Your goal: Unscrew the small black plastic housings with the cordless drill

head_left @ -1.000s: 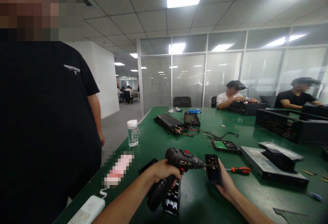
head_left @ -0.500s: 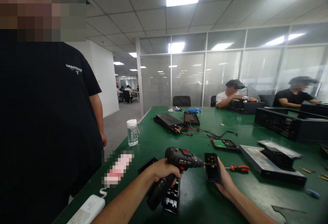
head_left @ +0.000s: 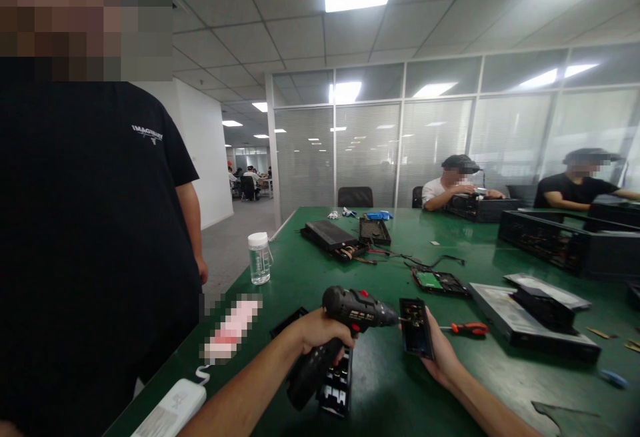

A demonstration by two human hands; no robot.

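Observation:
My left hand (head_left: 325,331) is wrapped round the grip of a black cordless drill (head_left: 357,307) with red buttons, its bit pointing right. The bit tip meets or nearly meets the inside of a small black rectangular housing (head_left: 416,340); exact contact cannot be made out. That housing is tilted up in my right hand (head_left: 440,350), whose fingers are partly hidden behind it. Below the drill lies a black slotted part (head_left: 336,383) with light compartments, partly covered by the drill's handle. A dark piece (head_left: 287,323) shows behind my left wrist. Right of my right hand lies an orange-and-black screwdriver (head_left: 469,329).
On the green table (head_left: 390,383) are a clear bottle (head_left: 259,260), a white power strip (head_left: 173,407), a black device (head_left: 333,237), a green circuit board (head_left: 429,280), metal drive cases (head_left: 520,317) and a computer chassis (head_left: 565,243). A person (head_left: 95,237) stands close on the left; two others sit opposite.
Hardly anything differs. The drill and the housing keep the same position, and the view has shifted very slightly.

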